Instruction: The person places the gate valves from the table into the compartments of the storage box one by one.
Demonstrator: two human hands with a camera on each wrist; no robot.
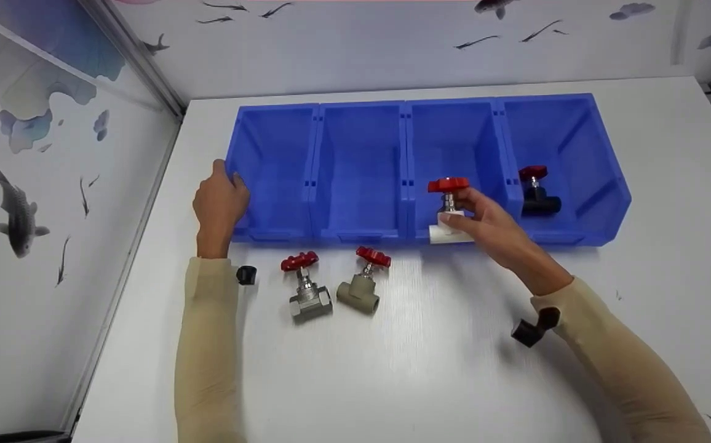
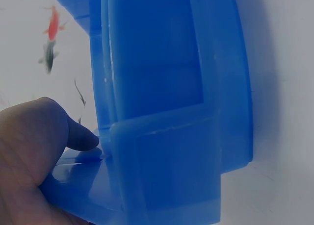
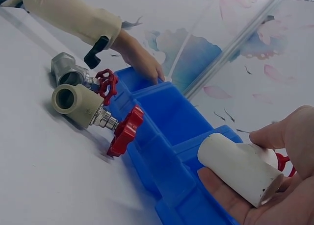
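Observation:
A white valve with a red handwheel [image 1: 448,184] is held in my right hand [image 1: 494,231], over the front of the third blue bin [image 1: 446,157]. In the right wrist view the white valve's tee-shaped body [image 3: 240,168] lies between thumb and fingers. My left hand [image 1: 220,200] grips the outer side wall of the leftmost blue bin [image 1: 272,166]; in the left wrist view its thumb [image 2: 81,137] hooks over the blue wall. On the table before the bins are a silver metal valve [image 1: 309,298] and a beige valve [image 1: 360,292], both with red handwheels.
The blue bins stand joined in a row. Inside the rightmost bin [image 1: 601,184] sits a black valve [image 1: 540,202] with a red handwheel. Patterned white panels [image 1: 355,49] rise behind the table [image 1: 392,381] and along its left side.

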